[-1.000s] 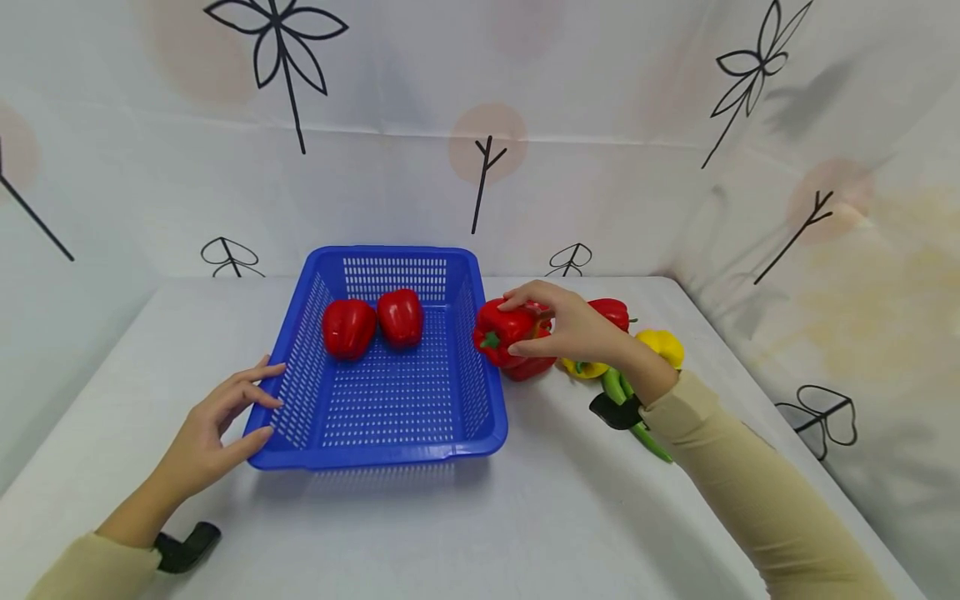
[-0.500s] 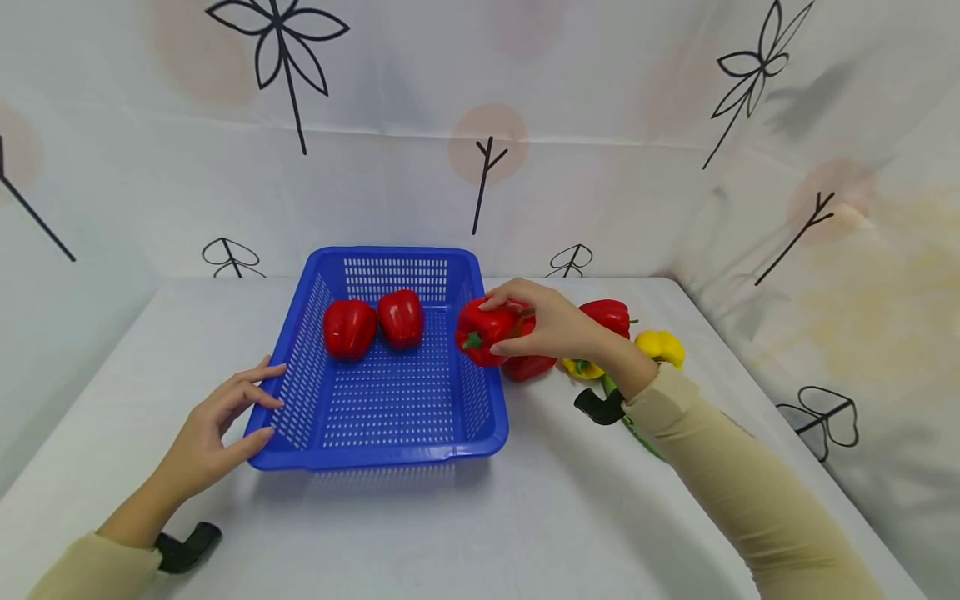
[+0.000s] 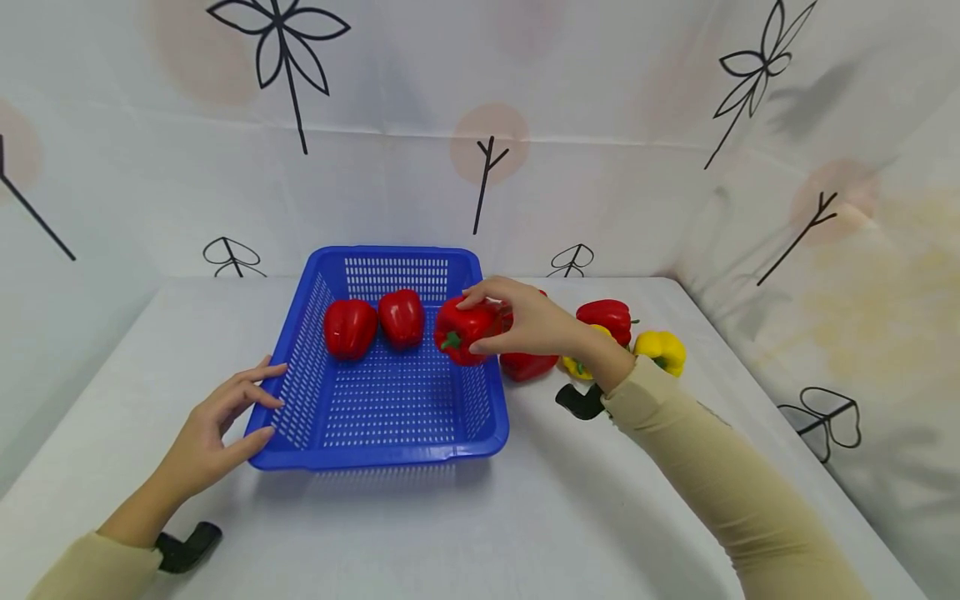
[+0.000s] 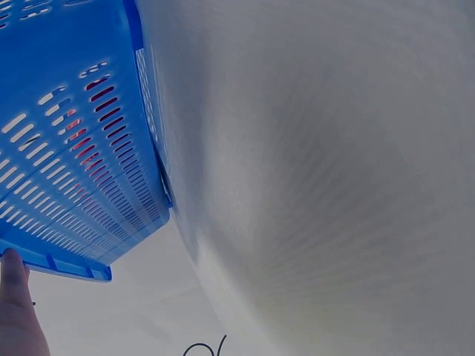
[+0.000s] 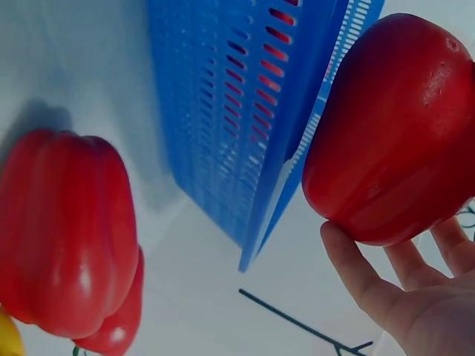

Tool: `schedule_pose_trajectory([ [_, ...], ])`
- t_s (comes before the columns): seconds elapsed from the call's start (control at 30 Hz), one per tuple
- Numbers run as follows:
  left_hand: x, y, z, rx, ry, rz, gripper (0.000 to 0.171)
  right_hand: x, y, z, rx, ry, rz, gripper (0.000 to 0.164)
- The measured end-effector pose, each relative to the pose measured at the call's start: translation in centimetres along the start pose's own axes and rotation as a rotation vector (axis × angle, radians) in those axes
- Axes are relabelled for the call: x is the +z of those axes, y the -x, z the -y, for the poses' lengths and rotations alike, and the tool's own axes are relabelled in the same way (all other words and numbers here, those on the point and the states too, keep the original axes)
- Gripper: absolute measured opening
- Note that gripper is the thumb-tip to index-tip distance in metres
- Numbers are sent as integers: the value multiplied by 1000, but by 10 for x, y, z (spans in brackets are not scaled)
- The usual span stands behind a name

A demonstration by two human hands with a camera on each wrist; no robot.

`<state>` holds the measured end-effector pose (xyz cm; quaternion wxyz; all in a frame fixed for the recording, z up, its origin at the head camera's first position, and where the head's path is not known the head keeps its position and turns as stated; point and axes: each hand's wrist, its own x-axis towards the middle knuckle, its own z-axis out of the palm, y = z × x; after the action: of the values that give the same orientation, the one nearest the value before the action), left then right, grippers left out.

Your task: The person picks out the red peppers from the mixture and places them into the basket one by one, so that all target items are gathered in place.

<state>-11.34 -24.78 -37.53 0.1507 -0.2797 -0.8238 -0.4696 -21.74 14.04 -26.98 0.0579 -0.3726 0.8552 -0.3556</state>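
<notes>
My right hand [image 3: 528, 321] grips a red bell pepper [image 3: 459, 329] above the right rim of a blue plastic basket [image 3: 375, 457]. The pepper's green stem faces the near left in the head view. From the right wrist, the held pepper [image 5: 393, 133] is large beside the basket wall [image 5: 215, 111], with fingertips under it. My left hand [image 3: 202, 437] rests its fairly straight fingers on the basket's left rim. In the left wrist view one finger [image 4: 16, 304] touches the rim. Two red bell peppers [image 3: 350, 329] lie inside the basket.
Right of the basket lie more red bell peppers [image 3: 528, 365], another red one [image 3: 606, 317] farther right, and yellow bell peppers [image 3: 660, 350]. My right forearm [image 3: 697, 450] crosses over that side. A patterned cloth [image 3: 390, 183] hangs behind the white table [image 3: 360, 542].
My right hand has carried the red bell pepper leftward, from beside the basket to over its right rim. The forearm now hides the green peppers. My left hand and the basket have stayed put.
</notes>
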Motion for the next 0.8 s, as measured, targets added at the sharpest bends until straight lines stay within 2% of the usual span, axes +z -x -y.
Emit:
schedule_pose_trajectory([
  [0.23,0,1,1,0,3,-4,35,6,-11,5,-34,21,1,46],
  [0.8,0,1,2,-24,-28,2,34,22,-39,29,-99,-33,39,44],
])
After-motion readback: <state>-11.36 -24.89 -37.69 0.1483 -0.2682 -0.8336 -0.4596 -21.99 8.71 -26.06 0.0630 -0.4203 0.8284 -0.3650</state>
